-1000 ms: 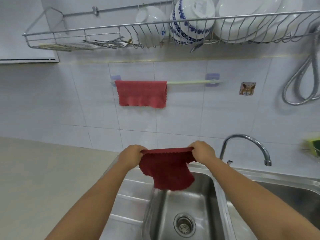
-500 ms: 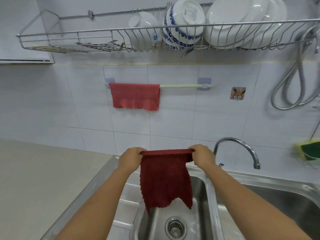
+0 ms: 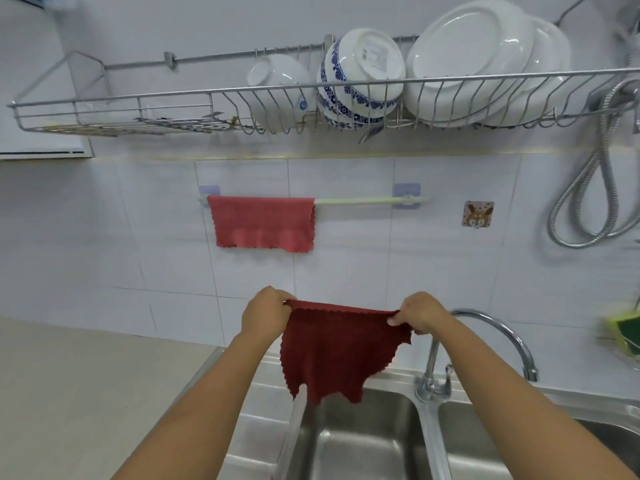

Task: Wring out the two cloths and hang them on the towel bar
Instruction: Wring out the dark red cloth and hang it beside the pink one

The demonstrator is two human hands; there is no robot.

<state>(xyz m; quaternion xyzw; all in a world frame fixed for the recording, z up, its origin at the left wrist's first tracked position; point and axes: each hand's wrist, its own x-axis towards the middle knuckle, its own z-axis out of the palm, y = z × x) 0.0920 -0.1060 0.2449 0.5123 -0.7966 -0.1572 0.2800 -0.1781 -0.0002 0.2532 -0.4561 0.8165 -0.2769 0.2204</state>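
Observation:
A dark red cloth [image 3: 332, 351] hangs spread out above the sink, held by its two top corners. My left hand [image 3: 265, 315] grips the left corner and my right hand [image 3: 420, 311] grips the right one. On the tiled wall above, a pale green towel bar [image 3: 356, 201] runs between two lilac mounts. A lighter red cloth [image 3: 263, 223] is draped over the bar's left half; the right half of the bar is bare.
A steel double sink [image 3: 360, 441] lies below, with a curved tap [image 3: 491, 337] at the right of my right hand. A wire dish rack [image 3: 242, 109] with bowls and plates hangs above the bar. A shower hose [image 3: 588, 202] and a green sponge [image 3: 625, 329] are at right.
The dark red cloth has unfolded and been lifted higher toward the wall. My view has tilted upward, so the bar and rack sit lower in the frame.

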